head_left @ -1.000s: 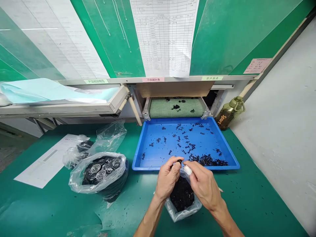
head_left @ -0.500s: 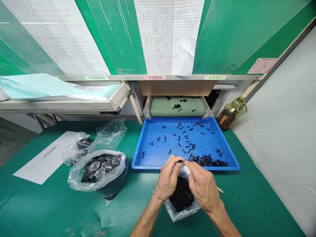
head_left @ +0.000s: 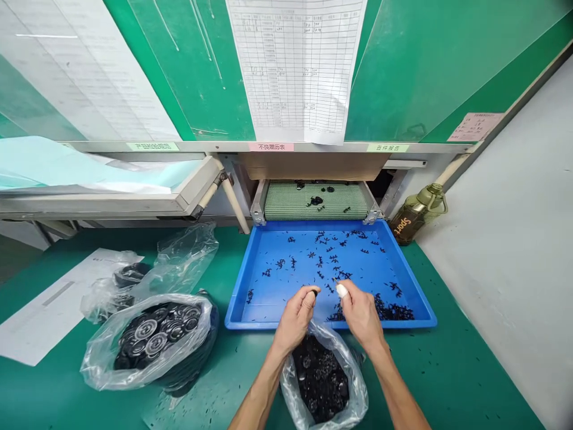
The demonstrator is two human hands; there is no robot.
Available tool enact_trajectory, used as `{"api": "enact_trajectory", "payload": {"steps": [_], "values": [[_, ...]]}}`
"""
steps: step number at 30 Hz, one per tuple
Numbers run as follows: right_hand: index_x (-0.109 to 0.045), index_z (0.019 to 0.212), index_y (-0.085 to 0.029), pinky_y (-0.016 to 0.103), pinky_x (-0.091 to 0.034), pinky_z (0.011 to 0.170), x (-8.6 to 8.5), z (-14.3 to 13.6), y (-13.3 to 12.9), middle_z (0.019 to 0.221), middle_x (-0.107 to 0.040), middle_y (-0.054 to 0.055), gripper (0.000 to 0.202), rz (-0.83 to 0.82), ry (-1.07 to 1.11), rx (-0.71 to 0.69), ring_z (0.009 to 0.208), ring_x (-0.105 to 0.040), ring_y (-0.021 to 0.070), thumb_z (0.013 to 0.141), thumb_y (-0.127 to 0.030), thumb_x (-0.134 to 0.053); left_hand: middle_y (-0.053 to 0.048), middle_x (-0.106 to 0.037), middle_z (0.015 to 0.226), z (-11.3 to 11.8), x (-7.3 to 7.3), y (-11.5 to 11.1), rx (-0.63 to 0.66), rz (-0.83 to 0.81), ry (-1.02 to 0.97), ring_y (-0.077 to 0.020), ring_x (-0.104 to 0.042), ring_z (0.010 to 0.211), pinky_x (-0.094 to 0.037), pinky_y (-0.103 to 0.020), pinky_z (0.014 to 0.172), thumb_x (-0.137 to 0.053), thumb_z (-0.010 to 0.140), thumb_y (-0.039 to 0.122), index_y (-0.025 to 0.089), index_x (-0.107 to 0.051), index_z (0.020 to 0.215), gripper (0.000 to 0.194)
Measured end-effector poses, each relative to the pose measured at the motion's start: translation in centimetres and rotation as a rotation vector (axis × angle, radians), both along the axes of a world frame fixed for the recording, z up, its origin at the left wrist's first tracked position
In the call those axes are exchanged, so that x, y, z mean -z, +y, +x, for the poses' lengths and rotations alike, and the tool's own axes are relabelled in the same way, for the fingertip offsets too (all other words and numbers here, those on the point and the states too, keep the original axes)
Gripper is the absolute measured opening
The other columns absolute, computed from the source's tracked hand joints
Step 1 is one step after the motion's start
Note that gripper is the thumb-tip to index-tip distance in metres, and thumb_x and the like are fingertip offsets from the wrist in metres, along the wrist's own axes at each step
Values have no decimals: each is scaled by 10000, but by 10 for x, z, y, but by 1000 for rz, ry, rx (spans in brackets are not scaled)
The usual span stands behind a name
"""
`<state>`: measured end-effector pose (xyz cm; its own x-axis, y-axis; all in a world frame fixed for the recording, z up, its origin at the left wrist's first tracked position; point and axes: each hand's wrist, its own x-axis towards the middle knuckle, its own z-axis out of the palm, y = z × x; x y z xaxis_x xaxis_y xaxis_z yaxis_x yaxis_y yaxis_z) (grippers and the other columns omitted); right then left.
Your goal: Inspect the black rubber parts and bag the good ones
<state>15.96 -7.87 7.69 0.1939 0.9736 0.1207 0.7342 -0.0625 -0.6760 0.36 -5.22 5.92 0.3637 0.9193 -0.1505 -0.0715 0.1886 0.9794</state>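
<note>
My left hand [head_left: 294,316] is closed in a pinch on a small black part [head_left: 315,292], mostly hidden by the fingers. In my right hand [head_left: 362,313] is a thin, stick-like tool [head_left: 335,280]; only its brownish tip shows past the fingers. A white wrap [head_left: 342,291] covers one right fingertip. The hands are apart, over the near edge of a blue tray [head_left: 235,321]. Small black branched scraps [head_left: 394,312] lie scattered in the tray, heaped at its near right. Below my hands, a clear plastic bag [head_left: 357,388] stands open, holding many small black parts [head_left: 320,376].
At left, another open plastic bag [head_left: 96,364] holds black round parts [head_left: 156,343]. Behind it lie smaller bags [head_left: 105,295] and a printed sheet [head_left: 33,325]. A green conveyor belt [head_left: 286,200] ends at the tray. A bottle [head_left: 414,215] stands by the right wall.
My hands have moved apart; before, they met at the small black part. The right hand with its tool is now clear of the left. The view has also shifted slightly.
</note>
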Motion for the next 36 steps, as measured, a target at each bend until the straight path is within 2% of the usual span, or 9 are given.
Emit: {"api": "enact_trajectory", "payload": {"steps": [4,9,13,18,22,24,29,32,36], "values": [[-635,930,-188,230,-362,554,1,13,9,691,-604,13,282,12,175,-78,584,-493,145,873,-304,-385,65,-380,608,-3,-3,12,-43,-162,-127,-40,-219,429,-145,-206,394,-573,791,490,150,-574,996,398],[-646,974,-175,213,-352,502,-11,41,43,731,-610,8,276,56,255,0,542,-456,116,827,-333,-474,39,-497,663,-23,-3,35,-186,-337,-328,12,-150,379,-65,-156,351,-619,781,408,148,-562,935,307],[-641,985,-169,208,-315,464,-12,69,89,677,-580,-3,312,177,233,103,491,-415,101,842,-301,-397,4,-537,707,-36,17,49,-305,-455,-484,21,-196,374,-102,-115,312,-611,789,268,110,-577,908,200],[-584,1057,-150,199,-324,442,11,75,124,619,-535,-23,344,335,348,115,466,-409,99,877,-335,-357,-3,-522,700,-33,38,58,-422,-543,-664,-2,-281,390,-193,-101,285,-521,824,145,101,-583,915,119],[-636,956,-177,221,-394,536,13,65,151,660,-594,-1,314,320,32,-1,540,-498,121,879,-305,-360,-17,-523,712,-31,35,61,-460,-600,-712,-19,-322,403,-220,-108,268,-461,861,147,102,-584,863,131],[-659,909,-188,239,-420,624,3,60,175,759,-627,24,302,323,-123,-53,653,-548,143,874,-297,-379,-20,-520,711,-31,33,61,-481,-628,-740,-23,-337,410,-222,-112,261,-454,878,185,113,-566,776,168],[-669,1007,-201,255,-413,758,-30,53,245,961,-624,55,328,276,-258,-62,848,-577,173,818,-143,-407,-13,-508,684,-31,35,60,-538,-653,-705,-22,-348,411,-231,-112,267,-482,890,226,123,-551,731,202],[-675,1022,-210,252,-404,743,-43,52,272,1005,-613,69,378,212,-349,-58,856,-583,181,794,-75,-405,-11,-515,687,-31,37,59,-557,-637,-666,-22,-341,411,-237,-119,273,-542,862,244,120,-576,766,160],[-653,1068,-191,259,-395,707,-48,51,295,1034,-599,108,371,141,-438,-18,846,-591,193,825,-75,-399,-12,-522,689,-30,36,58,-562,-627,-626,-28,-364,431,-247,-122,290,-621,810,246,116,-616,833,132]]}}
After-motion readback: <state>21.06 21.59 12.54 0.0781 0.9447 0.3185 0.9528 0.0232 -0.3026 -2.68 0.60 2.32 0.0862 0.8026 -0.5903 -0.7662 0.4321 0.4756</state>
